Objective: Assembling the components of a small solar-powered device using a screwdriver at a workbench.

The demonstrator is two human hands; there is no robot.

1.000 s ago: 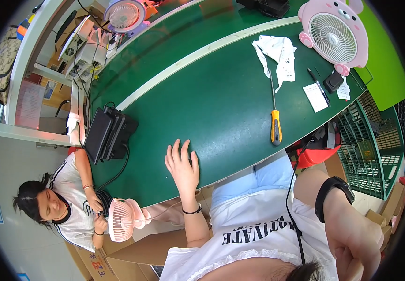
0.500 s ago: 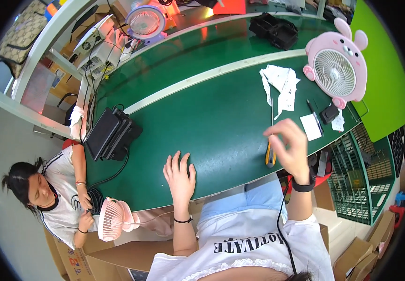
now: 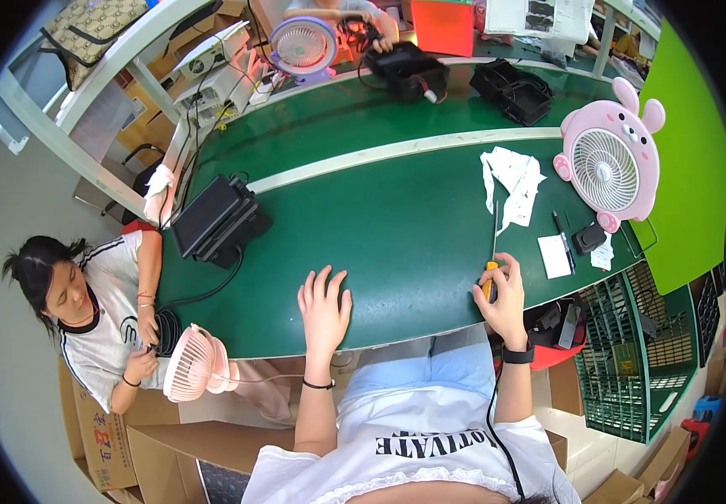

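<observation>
On the green table, my left hand (image 3: 323,312) lies flat near the front edge, fingers stretched out, holding nothing. My right hand (image 3: 506,309) is closed round the yellow-and-black handle of a screwdriver (image 3: 490,288) near the same edge. The screwdriver's thin shaft points away from me, toward a crumpled white paper (image 3: 518,189). Right of that hand lie a small white notepad (image 3: 554,257), a black pen (image 3: 564,239) and a small black device (image 3: 588,238). Part of the handle is hidden by my fingers.
A pink rabbit-shaped fan (image 3: 605,164) stands at the right, above green crates (image 3: 623,361). At left are a black screen device (image 3: 218,220), a small pink fan (image 3: 199,364) and a co-worker (image 3: 98,311) handling black cable. Across the table, another person's hand (image 3: 386,40) touches a black device (image 3: 407,71).
My right hand has come down onto the screwdriver handle and closed round it. My left hand stays flat. A black device and another person's hand have appeared across the table. The view has shifted.
</observation>
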